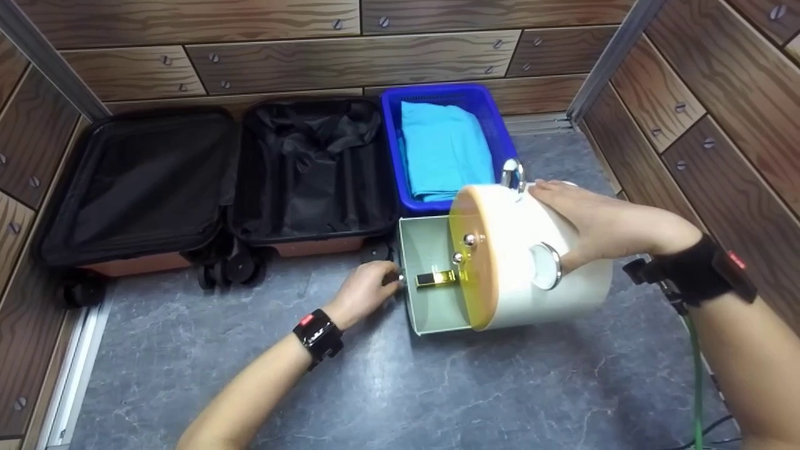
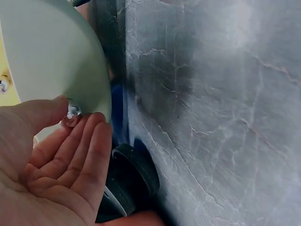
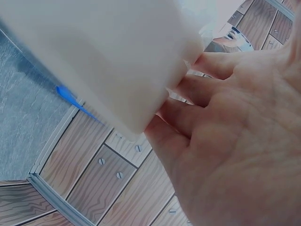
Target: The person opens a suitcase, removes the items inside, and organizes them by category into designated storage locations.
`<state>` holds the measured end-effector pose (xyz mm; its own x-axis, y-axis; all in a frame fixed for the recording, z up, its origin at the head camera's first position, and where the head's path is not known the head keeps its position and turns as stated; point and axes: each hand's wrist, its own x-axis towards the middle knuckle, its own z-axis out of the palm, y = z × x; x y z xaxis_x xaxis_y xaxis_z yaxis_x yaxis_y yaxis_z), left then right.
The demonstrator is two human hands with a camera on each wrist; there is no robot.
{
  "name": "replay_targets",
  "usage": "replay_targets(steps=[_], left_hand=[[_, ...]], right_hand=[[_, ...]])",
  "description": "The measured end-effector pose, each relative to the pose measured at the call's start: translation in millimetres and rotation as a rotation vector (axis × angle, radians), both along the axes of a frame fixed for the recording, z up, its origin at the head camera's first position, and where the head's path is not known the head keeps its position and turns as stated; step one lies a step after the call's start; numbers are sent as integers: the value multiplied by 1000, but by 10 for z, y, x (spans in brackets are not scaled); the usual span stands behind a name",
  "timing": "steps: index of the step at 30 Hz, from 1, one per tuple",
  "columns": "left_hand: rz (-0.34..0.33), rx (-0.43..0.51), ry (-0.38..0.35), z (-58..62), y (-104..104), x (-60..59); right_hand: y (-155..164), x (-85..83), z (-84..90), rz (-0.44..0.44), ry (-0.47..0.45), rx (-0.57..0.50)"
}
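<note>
A white, rounded makeup storage box (image 1: 556,300) with an orange and yellow front stands on the grey floor. Its pale green drawer (image 1: 431,319) is pulled out to the left. Inside the drawer lies a small black and gold tube (image 1: 434,279), like a lipstick. My left hand (image 1: 365,290) pinches the drawer's silver knob (image 2: 73,112) between thumb and fingers. From above, my right hand (image 1: 600,222) grips the white body, thumb beside a chrome ring handle (image 1: 549,265). In the right wrist view, fingers (image 3: 207,94) bend against the box's edge, with their tips partly hidden.
Behind the storage box, a blue basket (image 1: 392,156) holds folded turquoise cloth (image 1: 447,150). An open suitcase (image 1: 312,206) with black lining lies at the left, its wheels (image 1: 240,269) toward me. Wood-patterned walls (image 1: 281,69) close the back and sides. A green cable (image 1: 697,375) hangs at the right.
</note>
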<state>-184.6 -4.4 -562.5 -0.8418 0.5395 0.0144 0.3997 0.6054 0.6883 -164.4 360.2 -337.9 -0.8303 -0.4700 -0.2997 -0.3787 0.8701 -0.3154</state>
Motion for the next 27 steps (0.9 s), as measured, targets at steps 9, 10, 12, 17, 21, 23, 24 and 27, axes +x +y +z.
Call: replay_targets(steps=[9, 10, 12, 17, 21, 23, 24, 27], left_hand=[[-55, -12, 74, 31, 216, -47], [-61, -16, 77, 32, 248, -50], [-67, -25, 72, 35, 310, -59], [-74, -33, 67, 37, 456, -85], [-98, -15, 76, 37, 554, -92], [-108, -5, 80, 33, 597, -93], [-113, 2, 80, 31, 616, -94], [-118, 20, 69, 25, 665, -98]], right_hand=[[-8, -13, 9, 17, 16, -3], [-6, -14, 7, 14, 11, -2], [-4, -14, 4, 8, 6, 1], [2, -16, -6, 17, 9, -8], [0, -20, -19, 43, 38, -19], [-2, -26, -27, 58, 56, -27], [-3, -28, -29, 66, 63, -31], [-6, -30, -30, 74, 73, -40]])
